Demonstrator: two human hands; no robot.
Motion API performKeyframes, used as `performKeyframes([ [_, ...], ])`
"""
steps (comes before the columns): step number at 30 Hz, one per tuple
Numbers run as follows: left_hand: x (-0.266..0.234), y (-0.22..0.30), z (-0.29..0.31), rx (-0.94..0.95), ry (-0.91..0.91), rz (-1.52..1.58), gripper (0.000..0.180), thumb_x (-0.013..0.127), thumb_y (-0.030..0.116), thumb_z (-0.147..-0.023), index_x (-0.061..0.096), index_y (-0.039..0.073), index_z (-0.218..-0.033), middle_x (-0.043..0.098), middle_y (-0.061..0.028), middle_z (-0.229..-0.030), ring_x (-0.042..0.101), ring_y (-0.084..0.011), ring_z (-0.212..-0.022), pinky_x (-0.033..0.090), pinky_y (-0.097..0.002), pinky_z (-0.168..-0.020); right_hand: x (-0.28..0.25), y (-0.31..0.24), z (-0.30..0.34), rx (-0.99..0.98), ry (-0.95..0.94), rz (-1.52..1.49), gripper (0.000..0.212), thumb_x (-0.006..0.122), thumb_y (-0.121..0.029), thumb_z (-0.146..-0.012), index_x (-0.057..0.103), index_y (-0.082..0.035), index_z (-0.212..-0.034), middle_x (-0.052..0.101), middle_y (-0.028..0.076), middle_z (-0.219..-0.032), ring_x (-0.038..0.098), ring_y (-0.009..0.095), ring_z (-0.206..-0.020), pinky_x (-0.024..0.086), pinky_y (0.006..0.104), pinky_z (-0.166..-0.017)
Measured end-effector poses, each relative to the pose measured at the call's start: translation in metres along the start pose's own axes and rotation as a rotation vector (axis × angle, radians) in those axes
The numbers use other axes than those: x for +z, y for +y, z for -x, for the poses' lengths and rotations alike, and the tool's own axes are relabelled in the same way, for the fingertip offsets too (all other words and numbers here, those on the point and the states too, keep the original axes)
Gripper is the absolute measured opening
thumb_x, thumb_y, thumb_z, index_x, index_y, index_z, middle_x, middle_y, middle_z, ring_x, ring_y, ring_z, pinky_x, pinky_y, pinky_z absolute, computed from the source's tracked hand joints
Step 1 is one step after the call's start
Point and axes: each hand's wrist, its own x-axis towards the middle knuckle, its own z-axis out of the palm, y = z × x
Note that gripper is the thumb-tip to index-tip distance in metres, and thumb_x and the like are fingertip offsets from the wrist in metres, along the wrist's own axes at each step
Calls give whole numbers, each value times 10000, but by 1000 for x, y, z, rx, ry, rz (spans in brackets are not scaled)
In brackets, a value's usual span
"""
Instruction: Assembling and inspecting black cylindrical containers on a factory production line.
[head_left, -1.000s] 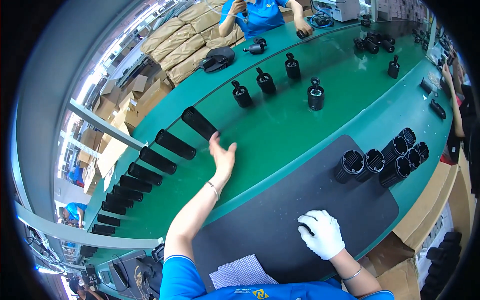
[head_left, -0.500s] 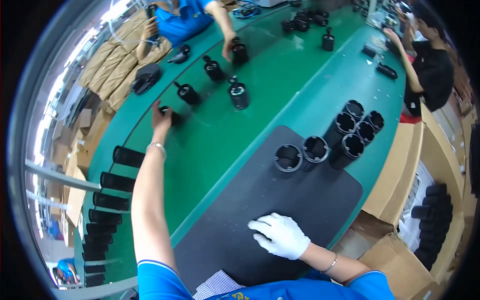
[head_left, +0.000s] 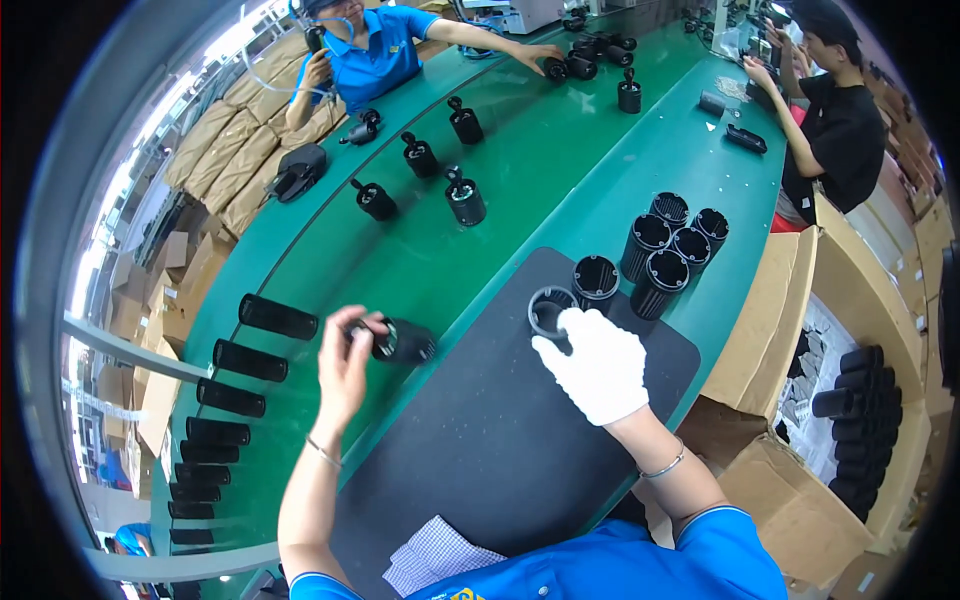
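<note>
Black cylinder [head_left: 408,343], left hand [head_left: 343,374], near belt edge [head_left: 478,306]

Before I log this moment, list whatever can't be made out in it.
All in the head view:
Black part in the left hand: fine details lost to motion blur.
Nearest tube: much of its side is hidden by the gloved right hand; firmness of grip unclear.
Checked cloth: partly covered by the blue shirt.
Far black pieces: overlapping, too small to count surely.

Long green bench [head_left: 545,150], grey metal frame [head_left: 150,351], cardboard boxes [head_left: 755,335], bright light [head_left: 236,38]
</note>
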Motion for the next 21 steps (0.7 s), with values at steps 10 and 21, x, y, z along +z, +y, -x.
performKeyframes([
  [10,59,18,97,-30,-145,27,567,658,89,-841,382,60,-1336,579,-145,-1153,580,-249,-1051,467,-366,-926,6,-15,37,-69,104,-299,622,745,-306,-672,516,-50,-1190,649,137,-943,650,234,-706,531,314,-671],
  [21,70,2,125,-358,-94,179,983,841,193,-680,217,113,-1436,490,-149,-1275,514,-285,-1177,388,-397,-1041,6,-9,77,228,-131,-621,618,760,-173,-663,494,-44,-1206,598,164,-1079,649,233,-749,541,317,-718],
])
